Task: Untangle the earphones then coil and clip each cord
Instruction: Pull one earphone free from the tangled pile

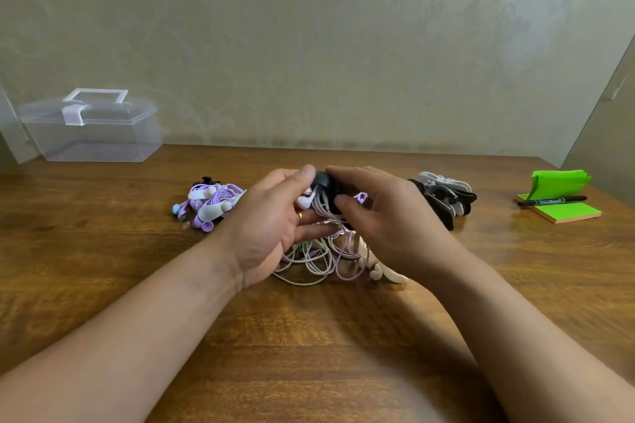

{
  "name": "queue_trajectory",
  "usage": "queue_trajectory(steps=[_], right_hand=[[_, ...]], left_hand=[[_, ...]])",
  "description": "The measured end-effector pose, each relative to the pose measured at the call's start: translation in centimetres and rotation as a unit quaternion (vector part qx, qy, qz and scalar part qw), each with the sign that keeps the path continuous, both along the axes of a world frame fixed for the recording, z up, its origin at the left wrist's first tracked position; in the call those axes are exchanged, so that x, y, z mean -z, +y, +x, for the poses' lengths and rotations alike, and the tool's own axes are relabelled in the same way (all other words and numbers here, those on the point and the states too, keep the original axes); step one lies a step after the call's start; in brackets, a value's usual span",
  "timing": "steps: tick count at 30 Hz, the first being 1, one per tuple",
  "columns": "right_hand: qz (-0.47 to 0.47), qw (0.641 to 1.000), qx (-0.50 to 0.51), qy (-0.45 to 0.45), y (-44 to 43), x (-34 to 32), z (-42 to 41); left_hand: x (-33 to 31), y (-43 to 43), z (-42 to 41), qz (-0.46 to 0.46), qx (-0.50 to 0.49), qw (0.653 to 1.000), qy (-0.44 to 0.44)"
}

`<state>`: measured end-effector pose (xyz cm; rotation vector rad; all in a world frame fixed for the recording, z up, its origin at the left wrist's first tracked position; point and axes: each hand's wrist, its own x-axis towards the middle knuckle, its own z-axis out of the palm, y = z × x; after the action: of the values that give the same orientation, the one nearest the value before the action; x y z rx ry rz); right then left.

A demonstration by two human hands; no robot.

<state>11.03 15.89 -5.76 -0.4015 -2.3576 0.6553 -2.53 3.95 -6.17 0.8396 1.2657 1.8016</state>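
Observation:
A tangle of pale pink, white and green earphone cords (318, 256) lies at the table's middle, partly lifted between my hands. My left hand (275, 220) holds a bunch of the cords, with a white earbud under its thumb. My right hand (371, 213) pinches a black clip (324, 182) against that bunch at the top. A coiled purple earphone set (211, 203), clipped with white clips, rests to the left. A pile of black and white clips (443, 196) lies to the right.
A clear plastic box (91, 129) with a closed lid stands at the back left. Green sticky notes (560, 203) with a black marker (551, 200) across them sit at the far right. The wooden table (309, 336) meets a wall behind.

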Motion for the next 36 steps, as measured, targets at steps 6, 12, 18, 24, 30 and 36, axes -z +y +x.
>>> queue_trajectory(steps=[6,12,18,24,30,36], right_hand=[[0.026,0.999,-0.019,0.034,-0.4,-0.2,0.2],[0.123,0.987,0.051,0.089,-1.1,0.2,-0.3],[0.083,0.986,0.143,0.01,-2.4,1.0,-1.5],[-0.032,0.994,0.102,0.037,-2.4,1.3,-1.9],[-0.067,0.995,0.05,0.053,-2.3,0.9,-1.6],[-0.092,0.992,0.016,0.088,-2.2,1.0,-1.5]], left_hand=[[0.2,0.1,-0.1,0.017,0.001,1.0,-0.011],[0.1,0.6,-0.1,0.057,-0.048,0.996,-0.05],[0.5,1.1,1.1,0.055,-0.076,0.994,-0.063],[0.4,1.2,1.1,0.064,-0.072,0.991,-0.091],[0.2,0.9,0.4,0.06,-0.085,0.99,-0.092],[0.2,0.8,-0.6,0.077,-0.104,0.986,-0.101]])
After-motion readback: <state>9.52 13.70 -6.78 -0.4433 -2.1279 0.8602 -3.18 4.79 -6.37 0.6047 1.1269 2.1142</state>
